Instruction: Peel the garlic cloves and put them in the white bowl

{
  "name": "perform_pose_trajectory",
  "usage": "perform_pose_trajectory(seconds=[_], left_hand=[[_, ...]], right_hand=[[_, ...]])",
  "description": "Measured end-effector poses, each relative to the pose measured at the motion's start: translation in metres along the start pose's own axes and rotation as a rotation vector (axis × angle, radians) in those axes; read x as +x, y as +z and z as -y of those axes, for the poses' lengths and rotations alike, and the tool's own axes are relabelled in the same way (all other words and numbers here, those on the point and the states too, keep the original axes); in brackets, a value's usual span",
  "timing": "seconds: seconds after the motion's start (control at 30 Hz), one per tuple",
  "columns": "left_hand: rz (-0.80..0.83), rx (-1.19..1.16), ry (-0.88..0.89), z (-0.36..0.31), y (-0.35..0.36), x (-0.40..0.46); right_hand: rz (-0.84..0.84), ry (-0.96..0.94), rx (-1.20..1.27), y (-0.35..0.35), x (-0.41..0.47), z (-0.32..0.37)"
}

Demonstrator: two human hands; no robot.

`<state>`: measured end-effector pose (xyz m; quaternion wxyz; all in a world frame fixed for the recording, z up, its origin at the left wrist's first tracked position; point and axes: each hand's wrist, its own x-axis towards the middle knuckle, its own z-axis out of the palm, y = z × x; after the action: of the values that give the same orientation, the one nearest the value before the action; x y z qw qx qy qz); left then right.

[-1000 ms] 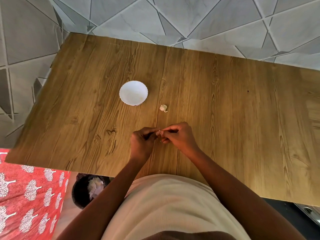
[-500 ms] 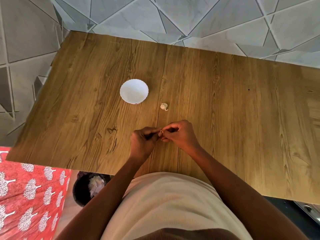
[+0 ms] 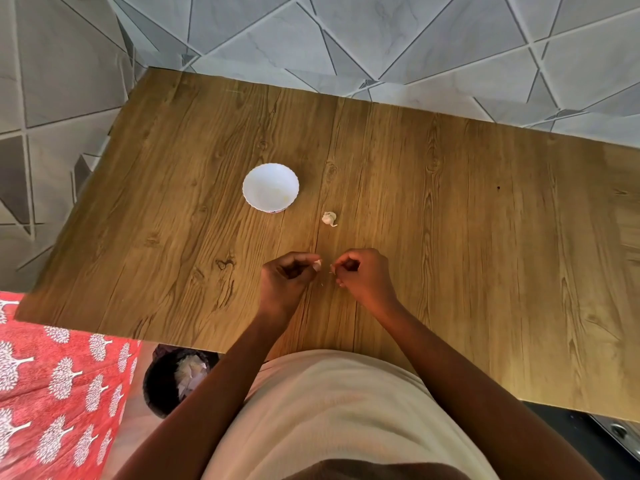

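Observation:
A small white bowl [image 3: 270, 187] with a scalloped rim stands on the wooden table [image 3: 450, 220]. Just right of it lies a loose garlic piece [image 3: 329, 218] in its papery skin. Nearer to me, my left hand [image 3: 285, 280] pinches a pale garlic clove [image 3: 317, 264] between thumb and fingertips. My right hand [image 3: 363, 276] is a short gap to the right, its fingers curled and pinching a thin sliver of garlic skin [image 3: 331, 269]. Both hands hover low over the table's near half.
A dark bin [image 3: 166, 386] holding pale scraps stands on the floor under the table's near edge at left. A red cloth with white tree prints [image 3: 59, 375] lies at the lower left. Grey tiled floor surrounds the table.
My hands were pressed together on the clove; now they have pulled apart, the left keeping the clove and the right drawing a bit of skin away.

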<state>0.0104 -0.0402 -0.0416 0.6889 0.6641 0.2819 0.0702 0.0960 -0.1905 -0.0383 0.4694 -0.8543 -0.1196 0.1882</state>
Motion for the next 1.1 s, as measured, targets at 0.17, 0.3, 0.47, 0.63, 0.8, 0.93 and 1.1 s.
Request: perform_pose_trajectory(seconds=[0.17,0.3,0.47,0.63,0.8,0.93,1.1], left_hand=[[0.023,0.107,0.058,-0.001,0.0,-0.001],[0.021,0.106,0.069,-0.004,0.0,0.0],[0.034,0.104,0.078,-0.01,0.006,-0.003],[0.02,0.054,0.073,-0.014,0.007,-0.004],[-0.012,-0.051,0.018,-0.011,0.007,-0.002],[-0.026,-0.102,-0.001,-0.011,0.003,0.0],[-0.027,-0.083,0.019,-0.008,0.001,0.0]], right_hand=[[0.051,-0.039,0.177,0.001,-0.001,0.01],[-0.005,-0.116,0.151,0.003,-0.002,0.01],[-0.052,-0.172,0.113,0.001,-0.002,0.012],[-0.091,-0.171,0.113,-0.001,-0.004,0.017],[-0.15,-0.129,0.116,0.0,-0.008,0.016],[-0.088,-0.054,-0.002,-0.001,-0.007,0.004],[-0.04,-0.09,-0.037,-0.001,-0.004,0.0]])
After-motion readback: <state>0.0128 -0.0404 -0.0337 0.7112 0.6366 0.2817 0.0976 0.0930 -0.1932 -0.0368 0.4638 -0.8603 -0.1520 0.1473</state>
